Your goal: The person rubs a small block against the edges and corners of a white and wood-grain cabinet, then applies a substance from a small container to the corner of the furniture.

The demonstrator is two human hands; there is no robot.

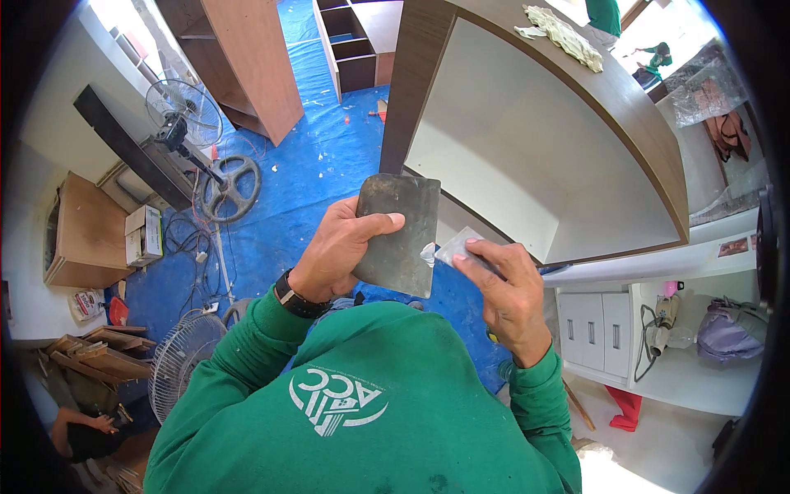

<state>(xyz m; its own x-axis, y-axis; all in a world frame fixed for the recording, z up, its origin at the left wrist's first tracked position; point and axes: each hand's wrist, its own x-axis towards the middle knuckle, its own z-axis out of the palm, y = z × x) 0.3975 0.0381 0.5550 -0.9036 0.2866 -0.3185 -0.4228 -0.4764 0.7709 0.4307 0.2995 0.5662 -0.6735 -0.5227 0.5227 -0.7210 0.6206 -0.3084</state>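
- The left hand is closed on a dark, flat, rectangular scraper blade, thumb across its near face and fingers behind, holding it upright in front of the chest.
- The right hand pinches a small pale, thin piece between thumb and fingertips, its tip touching the blade's lower right edge, where a whitish smear shows.
- Both sleeves are green, and a dark watch sits on the left wrist.
- Just beyond the hands stands a large brown-edged cabinet with a white inner panel; a crumpled pale rag lies on its far top edge.
- A blue tarp covers the floor below.
- On the left stand two fans: one far, one near.
- To the right is a white unit with small doors.
- Far left, wooden shelving stands on the tarp.
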